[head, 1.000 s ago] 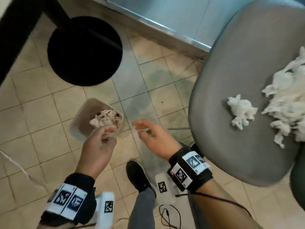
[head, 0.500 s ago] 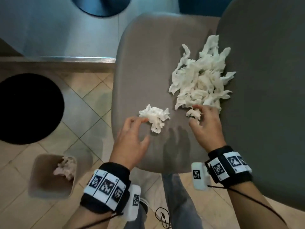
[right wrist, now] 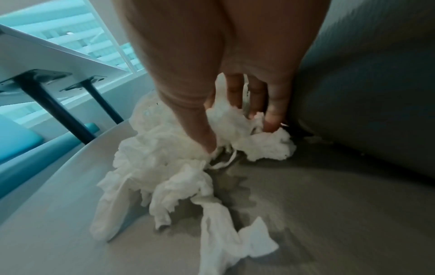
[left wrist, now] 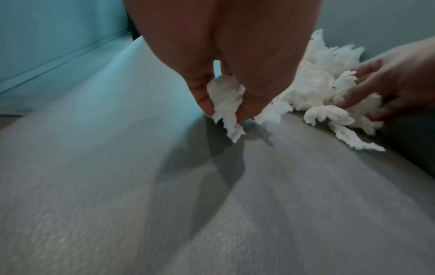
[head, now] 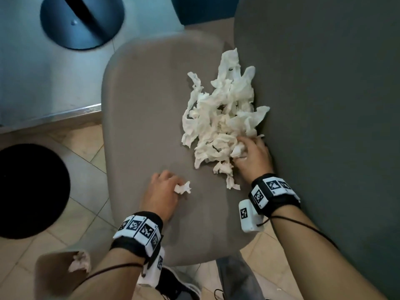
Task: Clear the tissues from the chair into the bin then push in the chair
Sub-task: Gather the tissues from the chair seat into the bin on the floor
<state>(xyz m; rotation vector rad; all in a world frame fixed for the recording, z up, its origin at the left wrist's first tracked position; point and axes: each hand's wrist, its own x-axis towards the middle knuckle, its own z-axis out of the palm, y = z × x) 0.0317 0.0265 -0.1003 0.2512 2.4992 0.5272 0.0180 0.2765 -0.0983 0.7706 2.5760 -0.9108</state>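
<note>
While left hand [head: 161, 197] fingers pinch a tissue wad [head: 183, 188], right hand [head: 252, 156] fingers grasping tissue pile [head: 220, 118]

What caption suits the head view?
Left hand pinches a small white tissue wad; right hand grips the white tissue pile.

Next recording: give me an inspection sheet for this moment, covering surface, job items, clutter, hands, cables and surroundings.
Surface: grey chair seat, bare at its left part.
Job's things: tissue pile lies on the seat against the chair back; small tissue wad sits apart from it; bin on the floor at lower left holds tissue.
Clutter: nothing seen.
Hands: left hand pinches the small wad; right hand has its grip closing on the pile's near edge.
Cables: thin black cables run from both wristbands.
Surroundings: tiled floor, round black table base, another base beyond.
</note>
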